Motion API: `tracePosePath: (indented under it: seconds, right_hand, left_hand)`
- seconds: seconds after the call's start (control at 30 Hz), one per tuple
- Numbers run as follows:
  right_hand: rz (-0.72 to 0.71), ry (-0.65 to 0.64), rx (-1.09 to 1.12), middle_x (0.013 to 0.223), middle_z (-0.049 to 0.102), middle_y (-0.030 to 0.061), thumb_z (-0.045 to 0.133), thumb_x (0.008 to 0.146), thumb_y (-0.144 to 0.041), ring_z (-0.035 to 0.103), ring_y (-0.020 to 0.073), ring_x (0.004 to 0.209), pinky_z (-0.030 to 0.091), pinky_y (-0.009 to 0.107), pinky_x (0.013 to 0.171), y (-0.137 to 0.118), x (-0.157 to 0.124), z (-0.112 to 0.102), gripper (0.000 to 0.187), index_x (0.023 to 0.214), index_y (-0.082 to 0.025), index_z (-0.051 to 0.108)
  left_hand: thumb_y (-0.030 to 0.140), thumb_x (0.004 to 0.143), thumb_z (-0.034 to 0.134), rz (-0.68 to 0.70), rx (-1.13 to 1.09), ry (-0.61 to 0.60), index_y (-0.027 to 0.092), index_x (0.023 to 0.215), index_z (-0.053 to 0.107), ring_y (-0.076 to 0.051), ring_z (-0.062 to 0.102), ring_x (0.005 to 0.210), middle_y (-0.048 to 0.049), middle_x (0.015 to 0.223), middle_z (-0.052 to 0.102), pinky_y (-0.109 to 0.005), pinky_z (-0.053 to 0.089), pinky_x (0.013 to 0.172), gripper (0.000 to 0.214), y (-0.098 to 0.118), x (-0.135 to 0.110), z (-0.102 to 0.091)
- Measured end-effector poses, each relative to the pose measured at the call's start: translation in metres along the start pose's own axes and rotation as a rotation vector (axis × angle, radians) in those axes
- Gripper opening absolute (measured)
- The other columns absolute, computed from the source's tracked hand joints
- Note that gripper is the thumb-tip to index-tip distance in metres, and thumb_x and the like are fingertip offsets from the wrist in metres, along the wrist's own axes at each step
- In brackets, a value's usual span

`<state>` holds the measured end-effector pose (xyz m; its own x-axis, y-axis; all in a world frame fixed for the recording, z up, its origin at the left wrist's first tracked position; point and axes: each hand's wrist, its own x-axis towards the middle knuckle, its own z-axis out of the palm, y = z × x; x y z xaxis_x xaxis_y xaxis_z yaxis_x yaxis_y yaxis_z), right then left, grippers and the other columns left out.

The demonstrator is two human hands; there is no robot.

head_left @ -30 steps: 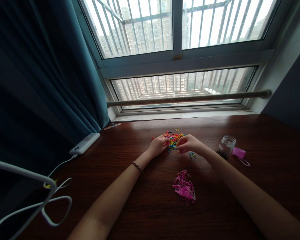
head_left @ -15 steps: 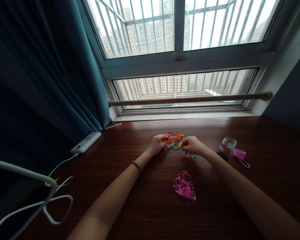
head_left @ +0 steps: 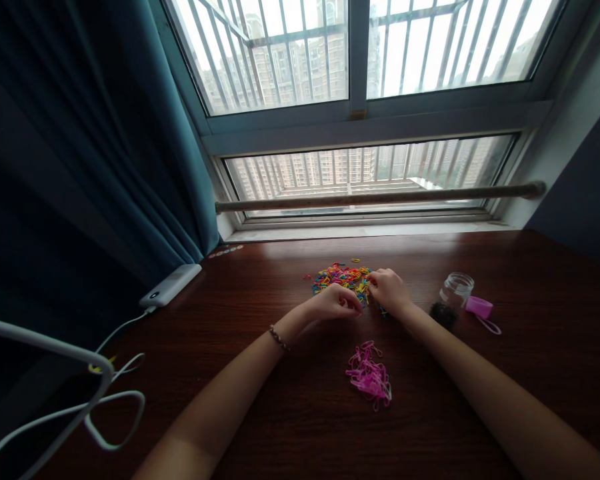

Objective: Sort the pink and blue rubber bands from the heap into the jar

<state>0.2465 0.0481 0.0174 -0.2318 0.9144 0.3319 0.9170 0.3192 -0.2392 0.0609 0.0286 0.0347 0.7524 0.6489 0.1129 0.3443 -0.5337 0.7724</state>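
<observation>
A heap of small mixed-colour rubber bands (head_left: 341, 275) lies on the dark wooden table (head_left: 290, 413) near the window. My left hand (head_left: 336, 301) hovers just in front of the heap with its fingertips pinched together; what they hold is too small to name. My right hand (head_left: 389, 289) rests curled at the heap's right edge, fingers closed among the bands. Nearer to me lies a separate pile of pink rubber bands (head_left: 369, 374), apart from both hands. A thin bracelet (head_left: 278, 337) circles my left wrist.
A small glass jar (head_left: 455, 289) stands at the right with a pink lid (head_left: 479, 307) and a dark clump (head_left: 441, 314) beside it. A white power bank (head_left: 169, 285) with a cable lies at the left by the teal curtain (head_left: 105, 147). A white loop (head_left: 55, 400) crosses the lower left.
My left hand has drawn back from the mixed heap toward me and to the right, pinched. My right hand has stayed at the heap's right edge.
</observation>
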Motion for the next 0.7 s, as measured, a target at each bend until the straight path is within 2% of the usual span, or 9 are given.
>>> tracePosePath:
  seconds: [0.13,0.27,0.4,0.53,0.63,0.7]
  right_hand:
    - [-0.048,-0.035,-0.003,0.082,0.061,0.0055,0.050,0.076,-0.024,0.047,0.0181,0.084,0.035,0.024,0.075,-0.001,-0.001,-0.001,0.018,0.081,-0.020,0.067]
    - [-0.068,-0.054,0.006,0.083,0.059,0.0062,0.050,0.076,-0.023,0.044,0.0186,0.085,0.034,0.024,0.075,-0.001,-0.002,0.003,0.018,0.077,-0.021,0.068]
    - [-0.034,-0.063,0.007,0.084,0.058,0.0060,0.048,0.073,-0.013,0.044,0.0176,0.084,0.034,0.023,0.073,0.004,-0.001,0.004,0.020,0.076,-0.021,0.067]
    - [0.020,-0.080,0.008,0.082,0.058,0.0056,0.049,0.072,-0.017,0.046,0.0178,0.083,0.034,0.024,0.071,0.009,0.002,0.001,0.018,0.077,-0.021,0.066]
    - [0.014,-0.159,0.019,0.081,0.059,0.0043,0.050,0.070,-0.017,0.046,0.0176,0.082,0.033,0.024,0.069,0.011,0.003,-0.002,0.019,0.075,-0.023,0.067]
    - [-0.013,-0.208,0.022,0.082,0.060,0.0033,0.051,0.068,-0.016,0.046,0.0175,0.081,0.033,0.023,0.068,0.011,0.003,-0.004,0.020,0.075,-0.025,0.068]
  left_hand:
    - [0.020,0.070,0.061,0.036,0.025,-0.225,0.011,0.081,0.067,-0.008,0.052,0.060,-0.0016,0.068,0.062,-0.016,0.039,0.054,0.015,0.007,0.000,0.010]
    - [0.015,0.070,0.060,0.075,0.084,-0.306,0.013,0.081,0.066,-0.008,0.054,0.061,-0.0010,0.071,0.063,-0.015,0.040,0.056,0.013,0.009,0.000,0.016]
    - [0.014,0.070,0.059,0.096,0.118,-0.327,0.013,0.081,0.067,-0.009,0.056,0.063,-0.0015,0.072,0.064,-0.015,0.042,0.059,0.014,0.009,0.000,0.016]
    - [0.011,0.071,0.056,0.054,0.069,-0.318,0.013,0.083,0.067,-0.010,0.058,0.067,-0.0019,0.077,0.066,-0.015,0.043,0.062,0.016,0.008,-0.001,0.012]
    - [0.009,0.072,0.053,0.037,0.059,-0.254,0.013,0.084,0.067,-0.010,0.059,0.066,-0.0018,0.076,0.067,-0.015,0.043,0.060,0.019,0.007,0.000,0.010]
    - [0.010,0.072,0.052,0.025,0.107,-0.148,0.013,0.084,0.066,-0.009,0.058,0.063,-0.0016,0.073,0.067,-0.015,0.042,0.058,0.019,0.006,0.002,0.011]
